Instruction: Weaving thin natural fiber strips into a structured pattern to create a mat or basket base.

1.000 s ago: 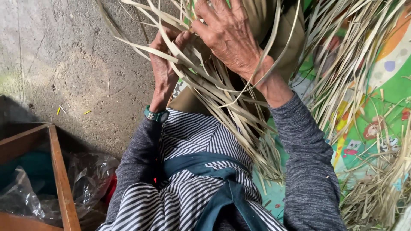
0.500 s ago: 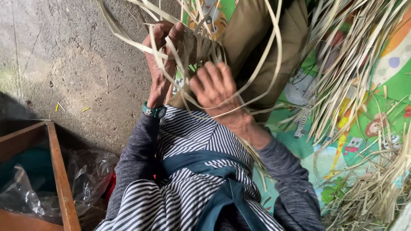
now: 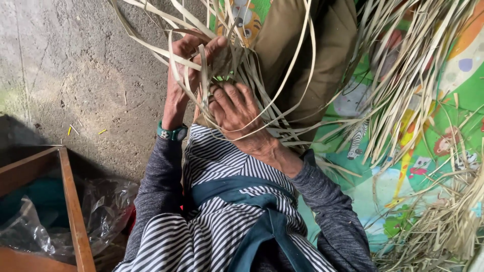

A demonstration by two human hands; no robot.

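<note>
My left hand, with a green watch on its wrist, is closed on a small woven start of pale dry leaf strips held above my lap. Just below it, my right hand lies on the same bundle, its fingers curled around several strips where they fan out. Long loose strips loop over both hands and over my olive trouser leg. My striped top and teal sash fill the bottom of the view.
A heap of dry strips covers the colourful play mat on the right. Bare concrete floor lies to the left. At the lower left stands a wooden box with crumpled clear plastic in it.
My right hand has come down from the top of the bundle towards my lap and now sits just under the left hand. The strips have swung with it.
</note>
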